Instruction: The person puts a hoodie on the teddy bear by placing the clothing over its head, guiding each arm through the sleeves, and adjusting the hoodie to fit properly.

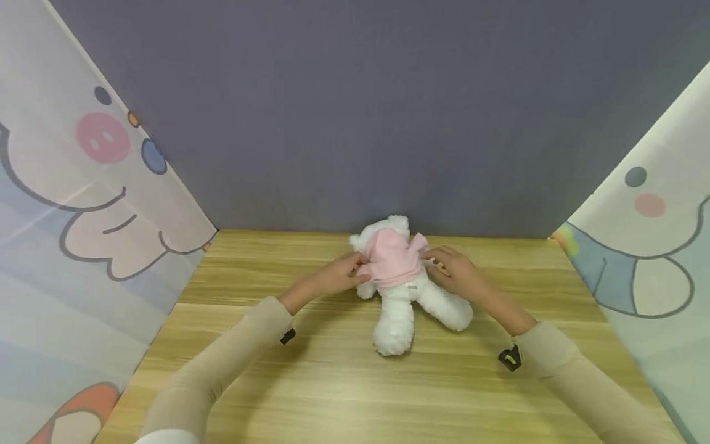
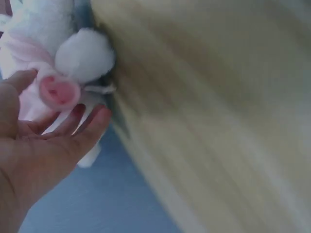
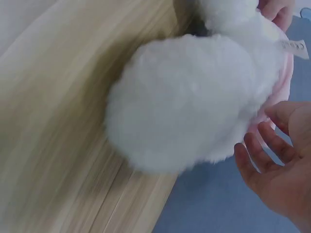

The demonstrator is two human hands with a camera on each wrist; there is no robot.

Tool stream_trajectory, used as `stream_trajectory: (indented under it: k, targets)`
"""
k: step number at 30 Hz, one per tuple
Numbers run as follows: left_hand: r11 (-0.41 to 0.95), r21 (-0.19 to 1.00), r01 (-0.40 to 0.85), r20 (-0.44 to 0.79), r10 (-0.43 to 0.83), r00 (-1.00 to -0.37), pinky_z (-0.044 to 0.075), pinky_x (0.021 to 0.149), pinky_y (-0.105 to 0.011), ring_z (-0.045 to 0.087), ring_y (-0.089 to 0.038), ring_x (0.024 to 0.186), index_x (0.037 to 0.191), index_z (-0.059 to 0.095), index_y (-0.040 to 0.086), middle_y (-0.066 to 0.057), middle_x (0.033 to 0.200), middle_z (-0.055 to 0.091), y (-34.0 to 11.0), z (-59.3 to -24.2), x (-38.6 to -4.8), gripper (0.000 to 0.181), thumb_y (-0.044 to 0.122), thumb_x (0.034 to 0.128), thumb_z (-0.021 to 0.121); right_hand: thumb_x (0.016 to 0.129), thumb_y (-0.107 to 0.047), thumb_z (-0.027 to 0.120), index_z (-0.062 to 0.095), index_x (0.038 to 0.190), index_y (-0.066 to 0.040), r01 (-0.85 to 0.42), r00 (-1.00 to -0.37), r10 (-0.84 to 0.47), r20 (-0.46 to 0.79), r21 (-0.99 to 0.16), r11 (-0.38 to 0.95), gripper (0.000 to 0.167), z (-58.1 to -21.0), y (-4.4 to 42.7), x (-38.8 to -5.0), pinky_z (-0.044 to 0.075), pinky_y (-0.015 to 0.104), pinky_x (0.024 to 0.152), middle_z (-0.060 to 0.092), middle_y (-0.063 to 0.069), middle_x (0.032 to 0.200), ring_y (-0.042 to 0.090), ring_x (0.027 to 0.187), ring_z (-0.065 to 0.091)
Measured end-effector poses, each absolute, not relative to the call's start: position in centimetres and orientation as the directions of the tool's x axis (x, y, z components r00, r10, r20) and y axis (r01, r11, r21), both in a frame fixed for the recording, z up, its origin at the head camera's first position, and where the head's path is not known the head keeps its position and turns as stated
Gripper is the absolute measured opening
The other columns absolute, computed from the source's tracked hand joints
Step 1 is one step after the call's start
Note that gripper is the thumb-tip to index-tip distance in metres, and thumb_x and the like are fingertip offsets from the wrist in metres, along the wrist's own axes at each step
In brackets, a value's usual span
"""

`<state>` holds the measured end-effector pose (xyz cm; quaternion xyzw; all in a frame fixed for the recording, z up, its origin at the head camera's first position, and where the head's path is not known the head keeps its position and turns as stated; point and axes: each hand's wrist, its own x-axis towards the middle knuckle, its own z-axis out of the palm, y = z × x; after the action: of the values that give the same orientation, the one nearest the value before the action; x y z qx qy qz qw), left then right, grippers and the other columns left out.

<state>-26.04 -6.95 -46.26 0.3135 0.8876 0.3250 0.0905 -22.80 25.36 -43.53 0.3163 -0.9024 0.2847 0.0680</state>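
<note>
A white fluffy plush toy (image 1: 395, 324) in a pink shirt (image 1: 390, 259) lies near the back of the wooden table, its legs toward the front. My left hand (image 1: 338, 274) holds the shirt's left sleeve (image 2: 59, 92), thumb on top and fingers beneath. On the toy's other side, my right hand (image 1: 457, 274) touches the shirt's edge with loosely bent, spread fingers (image 3: 260, 153). One white leg (image 3: 180, 102) fills much of the right wrist view. A small white label (image 3: 295, 48) sticks out below the shirt. The toy's face cannot be seen.
A dark grey panel (image 1: 377, 117) rises along the table's back edge, just behind the toy's head. Cartoon-printed sheets (image 1: 94, 203) stand at both sides. The wooden tabletop (image 1: 355, 394) extends in front of the toy, beneath both forearms.
</note>
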Motion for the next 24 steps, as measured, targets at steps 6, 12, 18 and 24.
stream_trajectory:
  k: [6, 12, 18, 24]
  targets:
    - [0.517, 0.712, 0.475, 0.134, 0.564, -0.815, 0.047, 0.069, -0.026, 0.054, -0.014, 0.079, 0.111, 0.057, 0.003, -0.009, 0.097, 0.064, -5.8, -48.4, -26.0, 0.015, 0.013, 0.1014, 0.062, 0.096, -0.017, 0.072, 0.045, 0.135, 0.006, -0.468, -0.812, -0.58, 0.059, -0.66, 0.588, 0.053, -44.4, 23.7, -23.2, 0.053, 0.042, 0.086, 0.053, 0.026, 0.13, 0.037, 0.107, 0.059]
    - [0.504, 0.696, 0.512, 0.236, 0.513, -0.825, 0.048, 0.062, -0.022, 0.057, -0.011, 0.073, 0.103, 0.055, 0.002, -0.013, 0.097, 0.068, -5.5, -49.0, -26.6, 0.005, 0.002, 0.1007, 0.06, 0.083, -0.026, 0.084, 0.027, 0.14, -0.002, -0.364, -0.863, -0.504, -0.025, -0.661, 0.656, 0.084, -45.9, 22.9, -22.4, 0.051, 0.041, 0.083, 0.062, 0.021, 0.105, 0.025, 0.089, 0.061]
    - [0.587, 0.544, 0.599, 0.328, 0.509, -0.796, 0.053, 0.067, -0.03, 0.06, -0.017, 0.074, 0.101, 0.055, 0.007, -0.009, 0.09, 0.069, -6.8, -49.4, -27.6, 0.014, -0.001, 0.0965, 0.065, 0.087, -0.014, 0.077, 0.027, 0.138, -0.005, -0.337, -0.889, -0.458, -0.004, -0.67, 0.662, 0.072, -46.8, 23.4, -22.2, 0.039, 0.028, 0.053, 0.042, 0.0, 0.068, 0.012, 0.055, 0.042]
    - [0.643, 0.337, 0.688, 0.474, 0.516, -0.714, 0.05, 0.086, -0.039, 0.06, -0.029, 0.094, 0.107, 0.057, 0.003, -0.013, 0.103, 0.064, -6.5, -49.1, -25.9, 0.019, -0.002, 0.0927, 0.068, 0.093, -0.027, 0.075, 0.027, 0.146, -0.012, -0.34, -0.841, -0.539, -0.054, -0.721, 0.604, 0.074, -45.6, 24.5, -22.1, 0.051, 0.035, 0.069, 0.06, 0.013, 0.09, 0.023, 0.08, 0.06]
